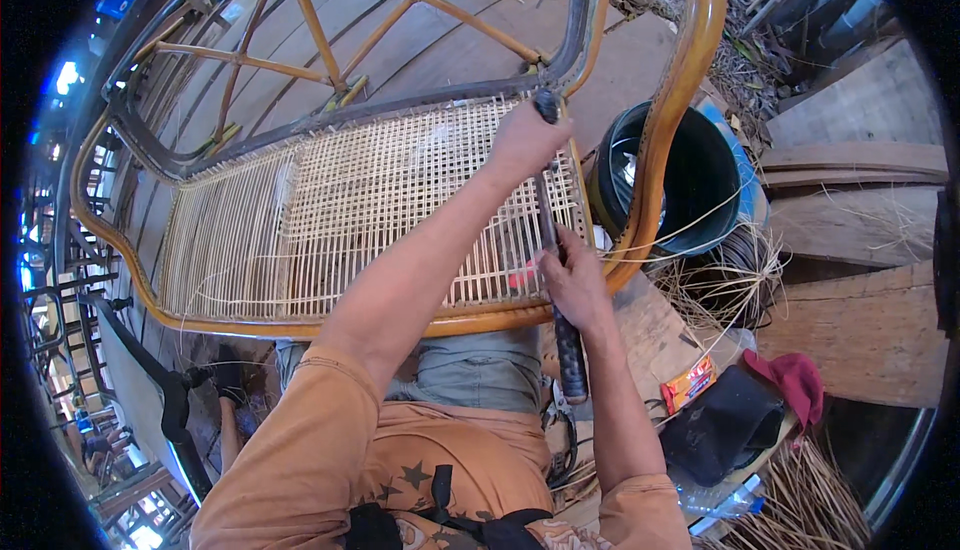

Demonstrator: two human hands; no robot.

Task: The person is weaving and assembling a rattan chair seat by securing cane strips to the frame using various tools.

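A rattan chair frame (270,330) of glossy brown poles lies across my lap, its seat panel (400,180) woven from pale cane strips. The middle of the panel is an open grid; toward the left, strands run mostly one way. A long narrow dark bar (545,212) with a black wrapped grip (570,360) lies along the panel's right edge. My left hand (527,140) is closed round its far end, which also looks black and wrapped. Lower down, my right hand (578,278) is closed on the bar, just above the near grip. Something pink (522,275) shows beside it.
At the right stands a dark bucket (690,180), behind the frame's curved pole. Loose cane strands (735,285) spill beside it. Nearer lie an orange packet (689,384), a black bag (725,430), a dark red cloth (790,385), a plastic bottle (735,502) and bundled cane (800,510).
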